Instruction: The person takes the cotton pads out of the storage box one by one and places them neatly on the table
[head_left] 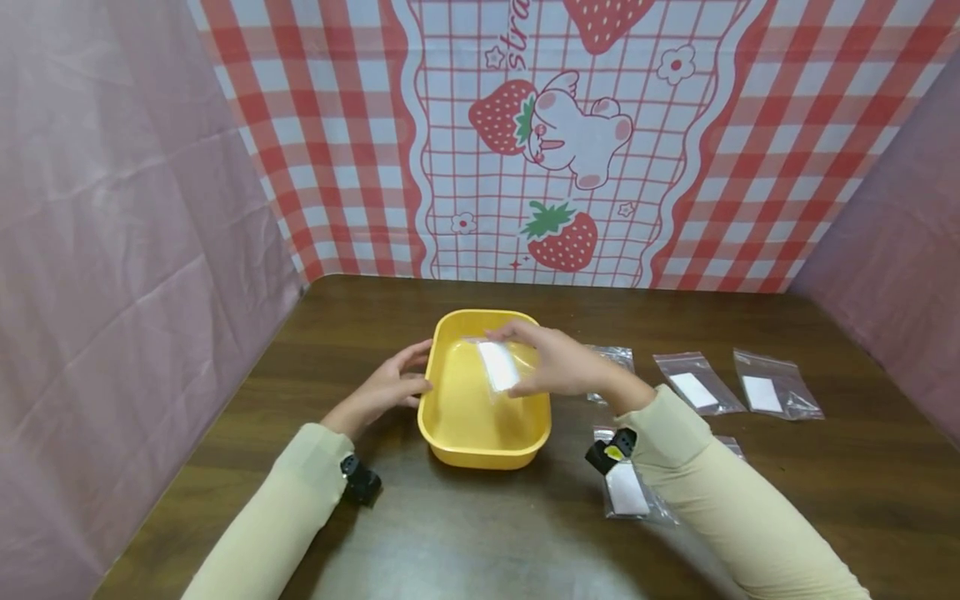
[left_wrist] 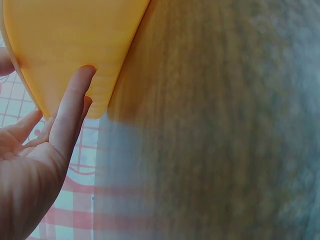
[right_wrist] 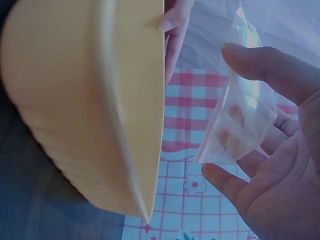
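A yellow plastic basin (head_left: 483,459) stands on the table. My left hand (head_left: 384,387) rests against its left side; in the left wrist view the fingers (left_wrist: 75,95) lie fairly straight along the outer wall. Above the basin's opening my right hand (head_left: 558,360) holds a small clear zip bag (head_left: 498,365) with a white panel on it. The right wrist view has the bag (right_wrist: 245,110) between the thumb and the fingers, clear of the basin's rim. What the bag contains cannot be made out.
More clear zip bags with white panels lie to the right: one bag (head_left: 693,385) and another bag (head_left: 772,387) farther back, one bag (head_left: 626,490) under the right wrist. Others are partly hidden by the right arm. A strawberry-print cloth (head_left: 547,167) hangs behind the wooden table (head_left: 360,317).
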